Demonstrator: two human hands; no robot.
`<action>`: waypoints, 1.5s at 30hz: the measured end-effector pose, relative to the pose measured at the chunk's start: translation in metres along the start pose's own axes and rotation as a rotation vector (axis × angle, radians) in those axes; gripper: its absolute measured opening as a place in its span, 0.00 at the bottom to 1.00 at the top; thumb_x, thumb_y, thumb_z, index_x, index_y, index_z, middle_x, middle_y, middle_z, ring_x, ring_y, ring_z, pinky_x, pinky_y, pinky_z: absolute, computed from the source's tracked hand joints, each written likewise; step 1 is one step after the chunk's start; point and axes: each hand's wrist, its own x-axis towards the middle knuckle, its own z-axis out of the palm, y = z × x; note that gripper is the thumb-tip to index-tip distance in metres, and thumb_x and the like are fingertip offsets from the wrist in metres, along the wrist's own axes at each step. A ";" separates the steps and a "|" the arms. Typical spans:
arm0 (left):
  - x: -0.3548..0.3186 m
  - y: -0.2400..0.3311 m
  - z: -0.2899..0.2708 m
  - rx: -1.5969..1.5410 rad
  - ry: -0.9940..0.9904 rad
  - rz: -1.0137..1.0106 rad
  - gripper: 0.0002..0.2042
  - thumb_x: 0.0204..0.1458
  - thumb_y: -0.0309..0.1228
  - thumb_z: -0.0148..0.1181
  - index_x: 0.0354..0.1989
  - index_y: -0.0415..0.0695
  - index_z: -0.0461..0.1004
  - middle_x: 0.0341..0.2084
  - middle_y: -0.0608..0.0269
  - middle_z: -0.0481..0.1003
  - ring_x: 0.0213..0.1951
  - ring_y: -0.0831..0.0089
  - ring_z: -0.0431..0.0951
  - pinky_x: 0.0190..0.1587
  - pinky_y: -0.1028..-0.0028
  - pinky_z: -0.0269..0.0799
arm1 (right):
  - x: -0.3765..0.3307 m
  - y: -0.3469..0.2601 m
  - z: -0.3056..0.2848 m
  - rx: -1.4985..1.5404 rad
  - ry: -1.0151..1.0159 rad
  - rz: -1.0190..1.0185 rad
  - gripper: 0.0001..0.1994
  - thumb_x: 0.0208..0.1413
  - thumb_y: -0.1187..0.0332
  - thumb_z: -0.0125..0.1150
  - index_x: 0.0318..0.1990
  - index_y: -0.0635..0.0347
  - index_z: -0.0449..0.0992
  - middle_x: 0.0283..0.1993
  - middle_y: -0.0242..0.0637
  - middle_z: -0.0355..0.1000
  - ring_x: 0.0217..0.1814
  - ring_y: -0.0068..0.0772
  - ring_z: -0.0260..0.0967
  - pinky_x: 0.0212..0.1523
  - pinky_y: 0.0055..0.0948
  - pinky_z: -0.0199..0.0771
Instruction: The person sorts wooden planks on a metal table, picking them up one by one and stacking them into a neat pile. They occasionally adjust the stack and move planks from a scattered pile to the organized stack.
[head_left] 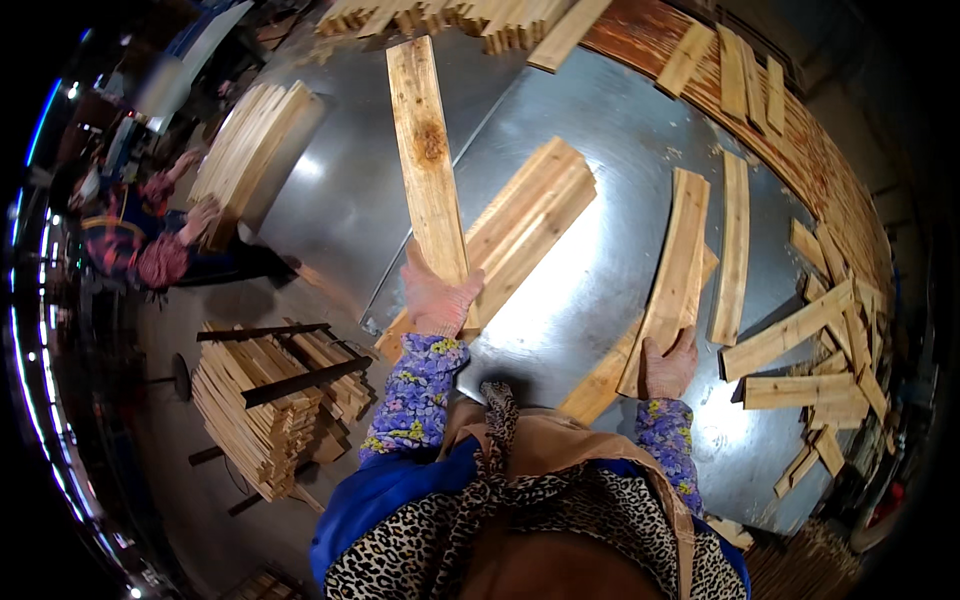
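My left hand [437, 298] is closed around the near end of a long wooden board [420, 120], which has a dark knot and points away from me. That board passes over the left edge of a stack of boards [535, 220] lying aslant on the metal table. On the right, my right hand [670, 366] grips the near end of another wooden board [676, 250]. Beneath this one, a further board [600, 378] lies slantwise toward the table's near edge. Both sets of fingers are partly hidden by the wood.
A metal table [330, 190] spreads before me. Right of my right hand lies a single board [733, 250], then a jumbled pile of short boards [800, 340]. At left, a person [140, 235] handles a board stack [255, 150]. Below stands a stacked rack of boards [255, 410].
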 end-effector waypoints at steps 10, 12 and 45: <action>0.023 -0.044 -0.018 -0.521 0.174 0.017 0.19 0.64 0.36 0.67 0.55 0.33 0.80 0.47 0.52 0.83 0.49 0.64 0.82 0.54 0.68 0.77 | 0.003 0.008 0.021 -0.056 0.060 0.136 0.53 0.46 0.47 0.80 0.76 0.64 0.61 0.74 0.61 0.67 0.74 0.66 0.65 0.75 0.53 0.67; 0.037 -0.044 -0.003 -0.740 0.264 -0.123 0.22 0.68 0.40 0.61 0.61 0.35 0.75 0.55 0.49 0.79 0.54 0.60 0.81 0.59 0.64 0.77 | 0.004 -0.004 0.003 0.141 -0.001 0.200 0.50 0.47 0.52 0.82 0.75 0.65 0.63 0.71 0.61 0.69 0.72 0.64 0.69 0.74 0.52 0.70; -0.160 0.112 0.250 -0.511 -1.112 -0.102 0.32 0.66 0.42 0.62 0.72 0.32 0.67 0.61 0.44 0.79 0.60 0.57 0.80 0.65 0.61 0.74 | 0.058 0.090 -0.010 1.489 -0.297 0.705 0.26 0.65 0.70 0.62 0.68 0.61 0.65 0.35 0.33 0.72 0.23 0.27 0.66 0.22 0.29 0.69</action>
